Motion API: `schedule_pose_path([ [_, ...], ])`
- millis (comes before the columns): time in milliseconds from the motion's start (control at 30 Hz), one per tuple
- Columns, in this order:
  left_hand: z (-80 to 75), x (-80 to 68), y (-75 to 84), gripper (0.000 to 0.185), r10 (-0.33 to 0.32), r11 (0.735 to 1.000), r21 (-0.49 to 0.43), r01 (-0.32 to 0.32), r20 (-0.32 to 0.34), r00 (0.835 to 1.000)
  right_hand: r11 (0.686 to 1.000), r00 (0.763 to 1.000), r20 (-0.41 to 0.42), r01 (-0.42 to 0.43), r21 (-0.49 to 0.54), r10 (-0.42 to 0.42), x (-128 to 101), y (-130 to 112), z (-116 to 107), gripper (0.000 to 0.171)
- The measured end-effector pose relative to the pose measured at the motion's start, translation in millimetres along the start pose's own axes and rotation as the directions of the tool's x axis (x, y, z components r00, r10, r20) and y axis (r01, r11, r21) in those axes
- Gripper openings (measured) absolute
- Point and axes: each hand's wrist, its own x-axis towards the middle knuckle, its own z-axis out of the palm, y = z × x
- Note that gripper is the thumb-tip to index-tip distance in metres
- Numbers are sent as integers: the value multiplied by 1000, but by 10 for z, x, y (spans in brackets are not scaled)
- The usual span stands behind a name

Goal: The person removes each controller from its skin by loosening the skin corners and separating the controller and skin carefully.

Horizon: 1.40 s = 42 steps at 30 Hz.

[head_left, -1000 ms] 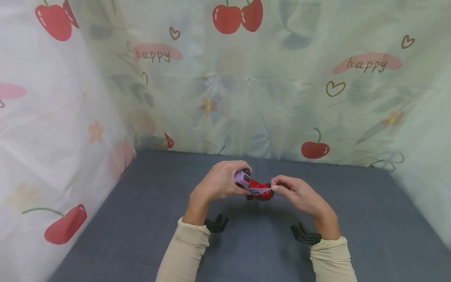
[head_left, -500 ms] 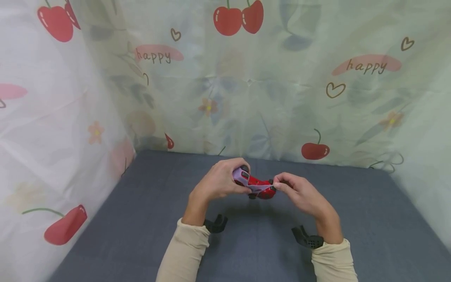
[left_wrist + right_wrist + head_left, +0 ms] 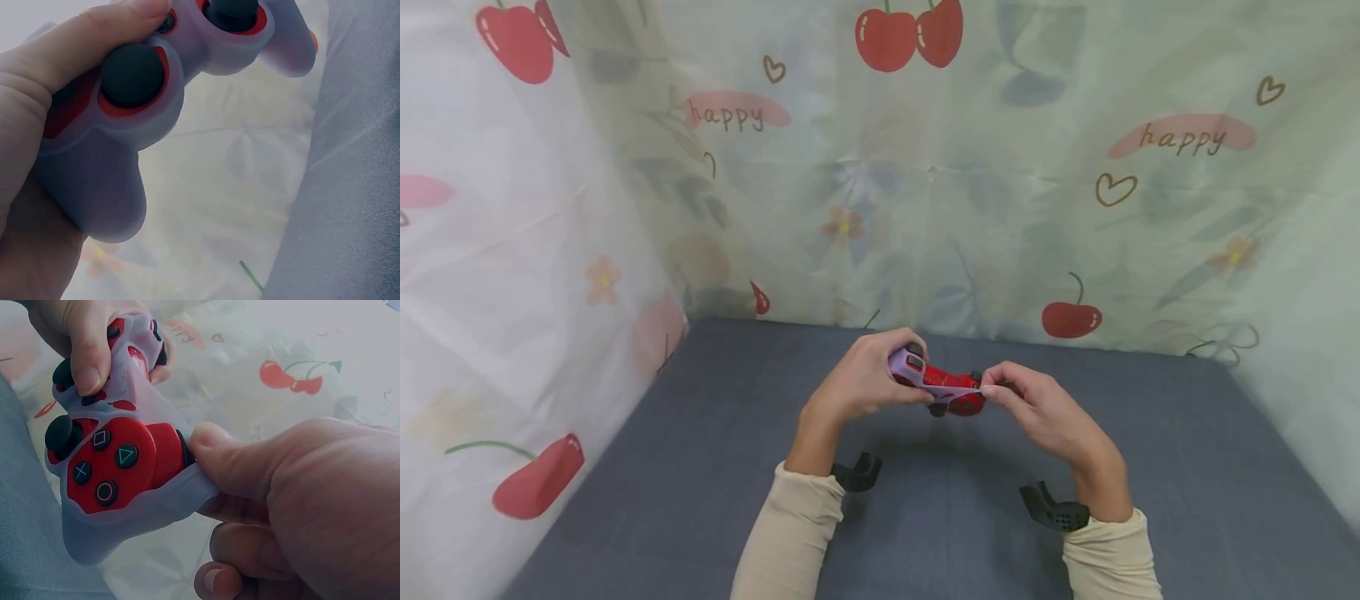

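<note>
A red game controller [image 3: 947,379] with black thumbsticks is held above the table, inside a translucent lilac silicone sleeve [image 3: 94,544]. My left hand [image 3: 859,379] grips the controller's left end, its thumb lying across the front face in the left wrist view, near a thumbstick [image 3: 132,75]. At the other end, my right hand [image 3: 1037,404] pinches the sleeve's edge between thumb and fingers. There the sleeve is stretched away from the body, baring red casing and a black shoulder button [image 3: 185,448]. Cross, circle, square and triangle buttons show through the sleeve's opening in the right wrist view.
A dark grey cloth covers the table [image 3: 760,533]. Pale curtains [image 3: 985,250] printed with cherries and flowers stand behind and on both sides. Black camera mounts [image 3: 1054,508] sit at both wrists, next to beige sleeve cuffs.
Both hands have lifted slightly in the head view, carrying the controller up and a little to the left. Each hand keeps its hold; the right still pinches the sleeve's edge.
</note>
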Motion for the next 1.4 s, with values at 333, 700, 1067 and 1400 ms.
schedule_pose_path([
  [333, 55, 17, -64, 47, -90, 992, -82, 92, 26, 996, 995, 994, 47, -99, 23, 98, -17, -66, -1, 15],
  [700, 18, 18, -39, 53, -121, 984, -136, 118, -12, 993, 999, 1000, -30, 10, 40, -9, 7, -32, 20, 15],
  [1067, 7, 17, -80, 53, -150, 959, -254, 128, -71, 986, 998, 997, -82, 20, 67, -15, -5, -43, 17, 15],
  [1400, 14, 43, -181, 49, -159, 926, -360, 116, -93, 983, 997, 999, -47, 13, 75, -9, -3, -53, 19, 14],
])
